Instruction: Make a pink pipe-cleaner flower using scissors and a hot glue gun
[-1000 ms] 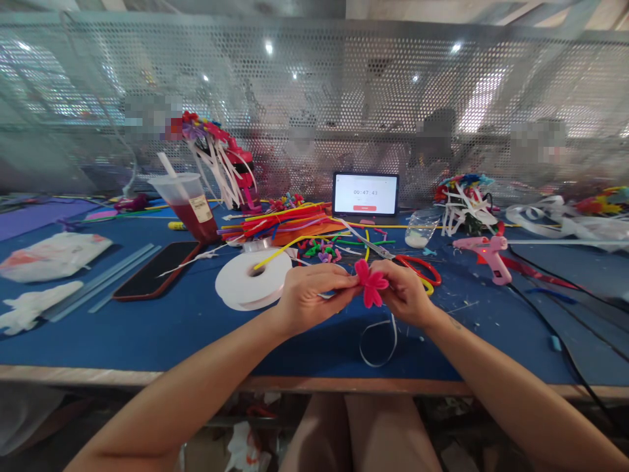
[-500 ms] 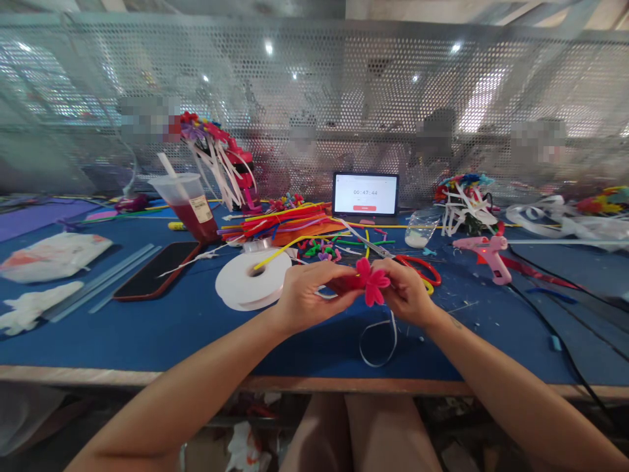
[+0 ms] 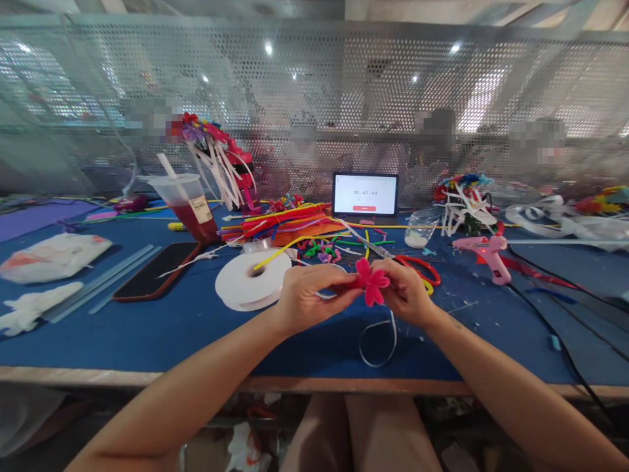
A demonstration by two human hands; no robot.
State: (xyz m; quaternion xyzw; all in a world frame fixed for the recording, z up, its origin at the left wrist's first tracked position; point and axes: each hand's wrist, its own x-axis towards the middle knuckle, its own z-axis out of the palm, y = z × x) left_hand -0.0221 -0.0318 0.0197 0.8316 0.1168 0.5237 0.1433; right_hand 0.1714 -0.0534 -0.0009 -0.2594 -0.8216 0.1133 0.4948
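A pink fuzzy flower (image 3: 372, 282) made of bent pipe cleaner is held between both my hands above the blue table (image 3: 171, 321). My left hand (image 3: 312, 295) pinches the flower's left side with thumb and fingertips. My right hand (image 3: 405, 292) is closed on its right side from behind. A loop of white ribbon (image 3: 378, 341) hangs below my right hand onto the table. A white ribbon roll (image 3: 253, 278) lies just left of my left hand.
Around the hands lie red-handled scissors (image 3: 415, 265), a pink glue gun (image 3: 484, 252) with its cord, a heap of coloured pipe cleaners (image 3: 289, 223), a timer tablet (image 3: 365, 195), a drink cup (image 3: 189, 206), a phone (image 3: 154, 269) and clear glue sticks (image 3: 105, 278). A perforated screen (image 3: 314, 98) closes the far edge.
The flower has turned slightly between my fingers and sits a little higher than a second ago. The timer shows one second more. My arms stay in place.
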